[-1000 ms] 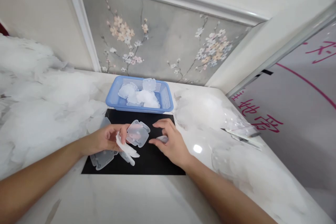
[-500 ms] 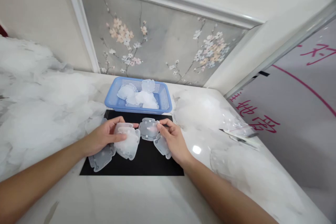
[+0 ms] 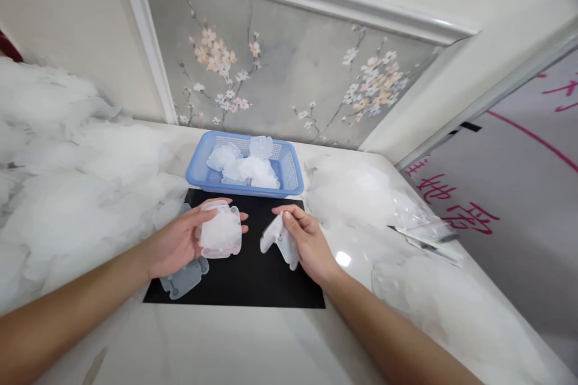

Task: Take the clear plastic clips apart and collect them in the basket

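Observation:
My left hand (image 3: 180, 234) is closed around a stack of translucent white plastic pieces (image 3: 221, 231), with notched edges and small round holes; its thumb lies on top and fingertips show past the far side. Below that hand, another clear piece (image 3: 185, 278) lies on the black mat (image 3: 239, 286). In my right hand (image 3: 307, 243), thumb and fingers pinch a thin translucent piece (image 3: 272, 233), tilted nearly edge-on. A further clear piece (image 3: 288, 246) shows beside it under the fingers; whether that one is held too, I cannot make out.
Behind the mat stands a blue plastic basket (image 3: 192, 174) with several white pieces in it. A large heap of translucent pieces (image 3: 67, 192) covers the left side. More pieces lie in a pile (image 3: 347, 186) and in clear bags (image 3: 419, 289) at the right. A whiteboard (image 3: 519, 252) borders the right.
My right hand has drawn its piece away from the left hand's stack and tilted it edge-on. The left hand has turned its stack flatter, face up. The view has shifted slightly.

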A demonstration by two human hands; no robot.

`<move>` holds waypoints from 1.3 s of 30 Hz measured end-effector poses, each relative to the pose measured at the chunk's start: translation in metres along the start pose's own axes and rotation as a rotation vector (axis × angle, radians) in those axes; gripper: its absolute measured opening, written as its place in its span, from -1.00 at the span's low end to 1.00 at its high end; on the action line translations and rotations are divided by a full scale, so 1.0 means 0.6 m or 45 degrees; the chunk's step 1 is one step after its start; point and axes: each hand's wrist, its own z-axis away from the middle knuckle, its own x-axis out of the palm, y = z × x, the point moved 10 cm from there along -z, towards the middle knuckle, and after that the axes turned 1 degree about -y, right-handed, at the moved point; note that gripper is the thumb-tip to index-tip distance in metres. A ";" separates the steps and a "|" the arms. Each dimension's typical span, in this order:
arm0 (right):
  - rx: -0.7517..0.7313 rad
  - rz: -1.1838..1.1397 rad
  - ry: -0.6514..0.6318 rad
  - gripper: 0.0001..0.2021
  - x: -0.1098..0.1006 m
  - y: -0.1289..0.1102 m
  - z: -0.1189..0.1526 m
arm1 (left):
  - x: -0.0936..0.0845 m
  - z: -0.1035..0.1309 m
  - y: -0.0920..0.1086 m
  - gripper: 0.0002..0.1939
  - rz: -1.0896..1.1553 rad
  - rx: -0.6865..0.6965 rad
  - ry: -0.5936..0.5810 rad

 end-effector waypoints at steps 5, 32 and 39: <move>-0.263 0.490 -0.074 -0.66 0.020 -0.040 0.021 | 0.013 0.004 -0.004 -0.47 0.142 -0.004 -0.080; 0.351 -0.400 -0.049 -0.58 0.028 0.035 0.011 | -0.005 0.003 0.009 -0.26 0.029 0.100 0.077; 0.258 -0.226 -0.017 -0.56 0.015 0.022 0.008 | -0.001 0.000 0.006 -0.24 -0.010 0.117 -0.032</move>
